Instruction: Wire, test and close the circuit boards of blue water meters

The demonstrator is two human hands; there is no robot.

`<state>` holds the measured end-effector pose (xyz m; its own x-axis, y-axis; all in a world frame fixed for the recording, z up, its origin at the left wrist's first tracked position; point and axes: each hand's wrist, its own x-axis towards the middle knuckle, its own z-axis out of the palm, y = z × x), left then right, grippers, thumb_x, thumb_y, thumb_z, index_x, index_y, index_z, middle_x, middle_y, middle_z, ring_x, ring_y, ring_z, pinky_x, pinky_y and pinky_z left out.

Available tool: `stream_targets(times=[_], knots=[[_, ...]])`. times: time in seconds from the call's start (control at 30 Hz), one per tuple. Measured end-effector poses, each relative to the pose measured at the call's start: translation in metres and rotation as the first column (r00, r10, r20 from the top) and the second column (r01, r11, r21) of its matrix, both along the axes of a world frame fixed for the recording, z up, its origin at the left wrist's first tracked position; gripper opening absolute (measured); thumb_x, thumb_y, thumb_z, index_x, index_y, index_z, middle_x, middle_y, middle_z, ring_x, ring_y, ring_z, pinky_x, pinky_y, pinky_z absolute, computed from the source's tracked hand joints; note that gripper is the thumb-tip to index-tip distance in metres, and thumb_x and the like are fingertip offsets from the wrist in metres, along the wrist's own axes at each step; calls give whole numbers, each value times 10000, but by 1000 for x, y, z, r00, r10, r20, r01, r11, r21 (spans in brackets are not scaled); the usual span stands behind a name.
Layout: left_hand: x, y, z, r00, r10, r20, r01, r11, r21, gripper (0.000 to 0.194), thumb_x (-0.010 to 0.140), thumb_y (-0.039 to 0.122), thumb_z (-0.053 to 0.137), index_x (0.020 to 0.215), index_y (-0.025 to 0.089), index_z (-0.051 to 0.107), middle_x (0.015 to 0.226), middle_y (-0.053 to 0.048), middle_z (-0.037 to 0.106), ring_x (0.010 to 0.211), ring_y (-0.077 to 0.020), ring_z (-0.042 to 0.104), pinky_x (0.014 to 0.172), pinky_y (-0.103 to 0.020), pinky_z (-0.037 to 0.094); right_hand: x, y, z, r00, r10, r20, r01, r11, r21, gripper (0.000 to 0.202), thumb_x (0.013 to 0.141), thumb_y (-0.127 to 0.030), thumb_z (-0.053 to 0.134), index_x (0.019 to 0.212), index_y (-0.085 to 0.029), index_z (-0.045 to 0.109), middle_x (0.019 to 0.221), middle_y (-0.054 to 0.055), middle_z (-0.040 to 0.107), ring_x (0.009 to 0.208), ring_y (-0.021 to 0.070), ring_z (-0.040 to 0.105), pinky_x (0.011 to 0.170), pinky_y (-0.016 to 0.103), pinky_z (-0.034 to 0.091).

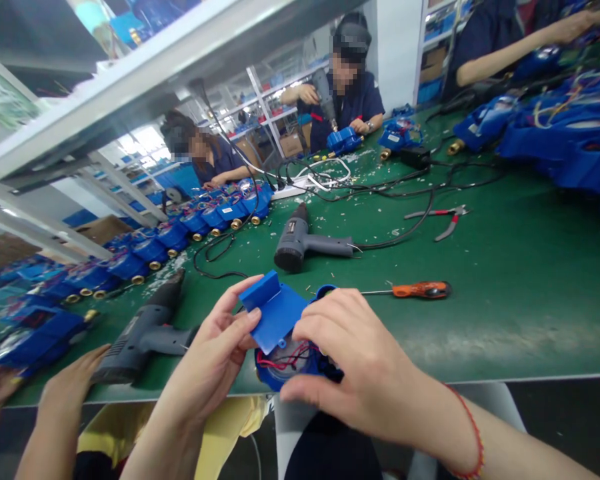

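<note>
My left hand (217, 357) pinches a flat blue plastic cover (283, 317) with a raised block at one end, thumb on top. The cover is tilted above a round blue meter housing (275, 381) at the table's front edge. Red and dark wires (285, 360) show in the housing's opening below the cover. My right hand (353, 360) curves over the housing's right side, fingers at the cover's right edge and thumb at the front. It grips the housing, though the fingertips' contact is partly hidden. A screwdriver (420, 290) with an orange handle lies just beyond my right hand.
Grey heat guns (300, 243) (143, 337) lie ahead and left; pliers (447, 220) are at right. Cables run from a white power strip (293, 189). Blue meters (173, 235) line the left and pile up at right (570, 143). A co-worker's hand (67, 383) is close on the left.
</note>
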<state>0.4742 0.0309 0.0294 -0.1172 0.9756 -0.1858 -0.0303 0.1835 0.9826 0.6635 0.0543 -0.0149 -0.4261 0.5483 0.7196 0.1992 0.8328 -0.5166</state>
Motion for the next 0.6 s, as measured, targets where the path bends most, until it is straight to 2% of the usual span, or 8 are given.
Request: stream_targets(times=[0.03,0.1,0.17,0.23,0.37,0.53,0.6], knots=[[2,0,1,1000,-8,14,8,1000,1,440,797,254,727,1216,285,593,835,-5,682,605,-89,589,568,-160,515,-3,-4,0,999,12,39,-13,999,33,375,915,-485,559,1000,-123,602,918,59,609,868,215,504,771,376,348],[4,2,3,999,-8,35,8,1000,14,427,780,240,741,1186,267,613,852,-10,686,626,-99,604,583,-166,525,-10,-9,-2,995,0,103,-11,994,107,282,969,-378,498,1073,-132,588,903,53,608,832,203,502,757,374,343],[5,4,4,999,6,44,-7,1000,30,422,757,223,757,1158,247,625,842,-6,685,606,-92,599,572,-158,520,-16,-11,-4,993,-31,111,10,983,182,224,999,-216,409,1035,-136,615,843,42,604,780,183,495,741,368,337],[4,5,3,998,17,55,-19,999,33,407,744,201,762,1128,231,631,827,1,683,572,-74,583,567,-146,515,-21,-11,-7,995,-38,90,13,962,272,264,985,-139,390,929,-127,648,794,39,605,752,177,491,729,367,337],[-1,8,0,996,24,88,-26,1000,17,370,733,179,766,1077,210,634,847,-4,688,610,-79,609,589,-150,529,-25,-16,-16,991,-49,125,-11,901,434,233,934,-127,452,831,-119,661,787,48,612,737,197,480,748,382,353],[-7,11,-1,996,-11,92,10,1000,10,368,753,177,753,1100,219,638,900,-12,693,635,-79,619,602,-154,540,-27,-24,-26,983,-123,136,50,892,449,188,909,-103,484,926,-79,670,854,68,632,756,206,490,771,389,361],[-8,10,1,996,-38,87,39,999,-6,398,754,193,757,1129,235,632,927,-23,696,660,-96,633,621,-175,551,-26,-25,-27,980,-133,147,60,907,416,202,924,-183,518,1009,-63,657,893,74,644,804,217,504,797,400,360]])
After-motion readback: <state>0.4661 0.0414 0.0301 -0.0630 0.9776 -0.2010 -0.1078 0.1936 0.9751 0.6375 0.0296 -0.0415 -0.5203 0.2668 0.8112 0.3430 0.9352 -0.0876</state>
